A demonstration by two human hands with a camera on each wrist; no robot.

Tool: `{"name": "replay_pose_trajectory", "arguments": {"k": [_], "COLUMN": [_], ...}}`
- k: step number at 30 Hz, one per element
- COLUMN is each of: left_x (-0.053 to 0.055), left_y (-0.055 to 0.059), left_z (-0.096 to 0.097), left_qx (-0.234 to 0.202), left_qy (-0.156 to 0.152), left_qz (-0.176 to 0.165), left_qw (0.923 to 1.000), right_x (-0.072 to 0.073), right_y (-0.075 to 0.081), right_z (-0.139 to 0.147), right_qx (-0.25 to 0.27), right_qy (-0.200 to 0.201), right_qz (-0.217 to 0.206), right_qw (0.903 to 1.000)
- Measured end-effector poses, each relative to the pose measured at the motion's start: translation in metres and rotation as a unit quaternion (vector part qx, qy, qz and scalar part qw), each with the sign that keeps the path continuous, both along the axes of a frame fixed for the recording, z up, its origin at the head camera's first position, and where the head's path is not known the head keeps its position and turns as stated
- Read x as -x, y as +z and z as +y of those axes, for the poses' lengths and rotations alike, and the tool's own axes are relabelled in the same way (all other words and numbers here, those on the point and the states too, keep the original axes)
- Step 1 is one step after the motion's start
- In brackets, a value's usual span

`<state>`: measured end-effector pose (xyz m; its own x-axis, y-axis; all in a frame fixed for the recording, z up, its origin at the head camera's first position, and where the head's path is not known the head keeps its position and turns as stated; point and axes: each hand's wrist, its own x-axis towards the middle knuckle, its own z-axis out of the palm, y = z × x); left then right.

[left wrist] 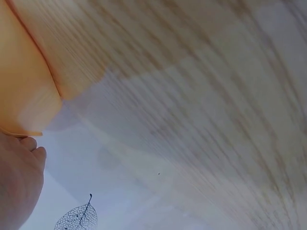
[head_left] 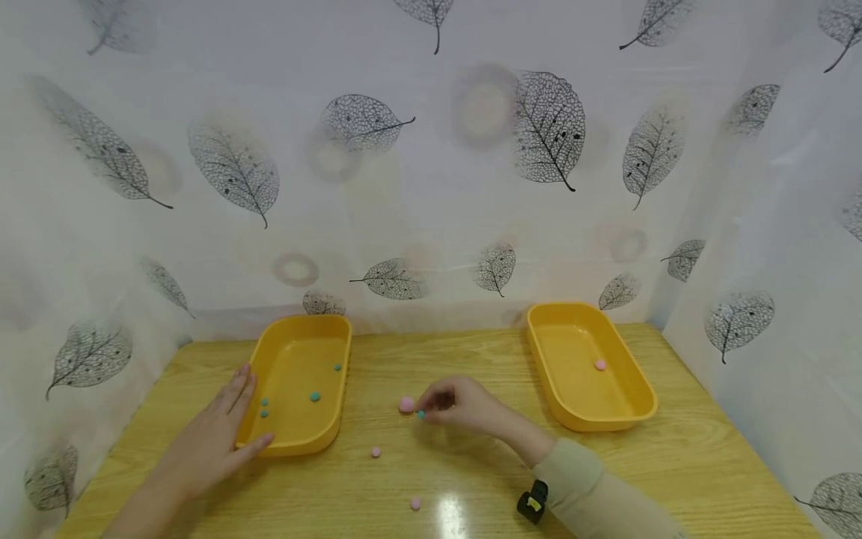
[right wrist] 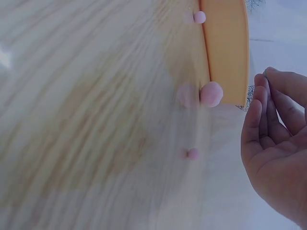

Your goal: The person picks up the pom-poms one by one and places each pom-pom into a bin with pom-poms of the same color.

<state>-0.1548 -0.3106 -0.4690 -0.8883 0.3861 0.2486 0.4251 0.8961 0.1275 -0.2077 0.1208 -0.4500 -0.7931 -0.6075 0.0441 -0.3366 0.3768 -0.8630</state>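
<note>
In the head view my right hand pinches a small teal ball between thumb and fingertips over the middle of the table. Just left of those fingertips sits a larger pink ball, also in the right wrist view. Two smaller pink balls, one left and one nearer the front edge, lie on the wood. My left hand rests against the left yellow tray, fingers straight along its outer side and thumb over the near rim. Several teal balls lie inside that tray.
Another yellow tray stands at the right, with one pink ball in it. Both trays sit on the wood-grain table near its back edge. A white curtain with leaf prints encloses the back and sides.
</note>
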Motion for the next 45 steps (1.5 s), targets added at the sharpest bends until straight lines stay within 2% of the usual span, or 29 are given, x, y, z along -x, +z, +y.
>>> {"name": "replay_pose_trajectory", "arguments": {"k": [8,14,21,28,45], "left_x": [0.001,0.000,0.001,0.001,0.001], "left_y": [0.001,0.004,0.005,0.003,0.005], "left_z": [0.001,0.001,0.001,0.000,0.001], "left_qx": [0.006,0.007,0.010,0.011,0.007], "left_qy": [-0.001,0.004,0.007,0.008,0.012], "left_qz": [0.005,-0.022,-0.026,-0.027,-0.033], "left_qw": [1.0000,0.9997,0.9996,0.9996,0.9993], "right_x": [0.007,0.011,0.019,0.024,0.034], "right_y": [0.004,0.009,0.011,0.016,0.018], "right_z": [-0.017,-0.029,-0.044,-0.061,-0.100], "right_qx": [0.009,0.013,0.028,0.010,0.028], "right_qy": [0.007,0.001,-0.001,-0.007,-0.011], "right_qz": [0.007,-0.019,-0.046,-0.031,-0.035], "right_qw": [0.9999,0.9997,0.9986,0.9994,0.9989]}}
